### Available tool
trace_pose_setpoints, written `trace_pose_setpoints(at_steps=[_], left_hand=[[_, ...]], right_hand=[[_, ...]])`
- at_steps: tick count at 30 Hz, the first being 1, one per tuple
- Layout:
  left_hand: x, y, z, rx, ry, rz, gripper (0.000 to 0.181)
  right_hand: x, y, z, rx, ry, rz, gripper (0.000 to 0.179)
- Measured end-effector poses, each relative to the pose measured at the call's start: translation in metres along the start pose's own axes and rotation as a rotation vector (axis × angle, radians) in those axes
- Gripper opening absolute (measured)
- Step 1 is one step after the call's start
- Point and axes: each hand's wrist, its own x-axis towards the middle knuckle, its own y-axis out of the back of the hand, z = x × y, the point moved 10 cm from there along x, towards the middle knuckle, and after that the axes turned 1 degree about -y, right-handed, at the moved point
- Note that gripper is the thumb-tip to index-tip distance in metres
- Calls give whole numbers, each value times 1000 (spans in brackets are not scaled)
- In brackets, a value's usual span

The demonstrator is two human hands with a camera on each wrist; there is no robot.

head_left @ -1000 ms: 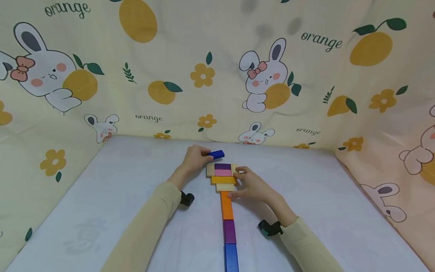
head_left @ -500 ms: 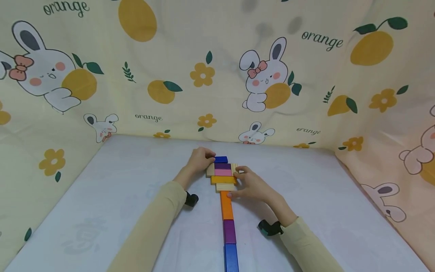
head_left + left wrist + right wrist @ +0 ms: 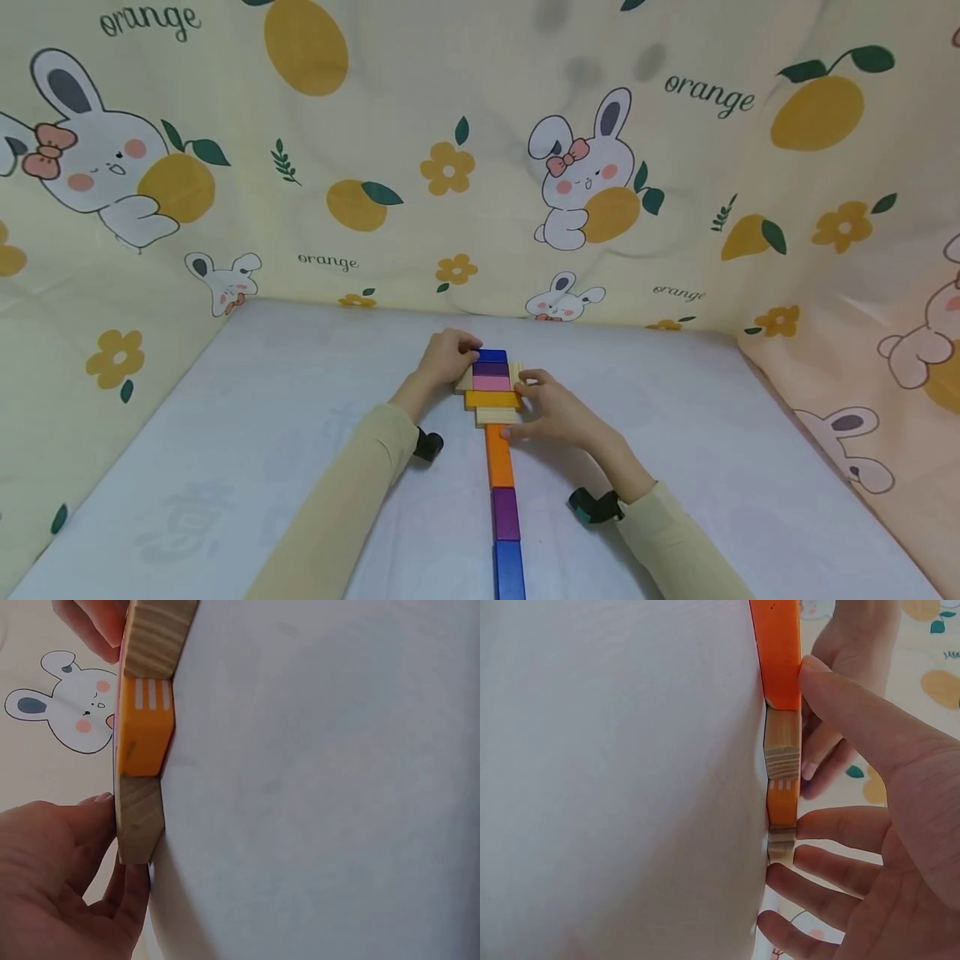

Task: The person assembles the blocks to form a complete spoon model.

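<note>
My left hand (image 3: 447,357) pinches the left end of a dark blue block (image 3: 492,356) at the far end of a flat row of wooden blocks. That block lies along a dark purple block (image 3: 491,369), with a pink block (image 3: 491,383) on the near side. Plain wooden blocks flank these two; the left one (image 3: 141,821) is beside my left fingers. Nearer lie a yellow-orange block (image 3: 492,400) and a plain block (image 3: 497,415). My right hand (image 3: 558,408) has its fingers spread along the row's right side, thumb tip at an orange block (image 3: 781,652).
From the orange block the row runs toward me through a purple block (image 3: 506,514) and a blue block (image 3: 509,571), cut off by the frame's bottom. A white cloth (image 3: 262,467) covers the table. A printed curtain (image 3: 487,217) rises behind its far edge.
My left hand has brought the dark blue block right and nearer, turning it from slanted to straight against the dark purple block. My right hand has stayed in place.
</note>
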Motion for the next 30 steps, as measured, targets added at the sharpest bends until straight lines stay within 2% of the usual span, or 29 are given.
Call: trace_pose_setpoints(at_steps=[8,18,21,26,30], left_hand=[[0,-1,-4,-8,17,-27,23],[-4,3,-6,-2,38,-20,29],[-6,5,-5,0,24,-17,33],[-15,18,5,19,-14,-6,35],[-29,27,14,83,-26,-30,35]], right_hand=[[2,-1,-2,0,-4,-1,87],[1,-1,-4,-20,9,-11,88],[-1,0,-4,-33,8,-14,88],[-1,1,-6,-65,21,-12,86],[-1,0,-6,-74,20,-24,87]])
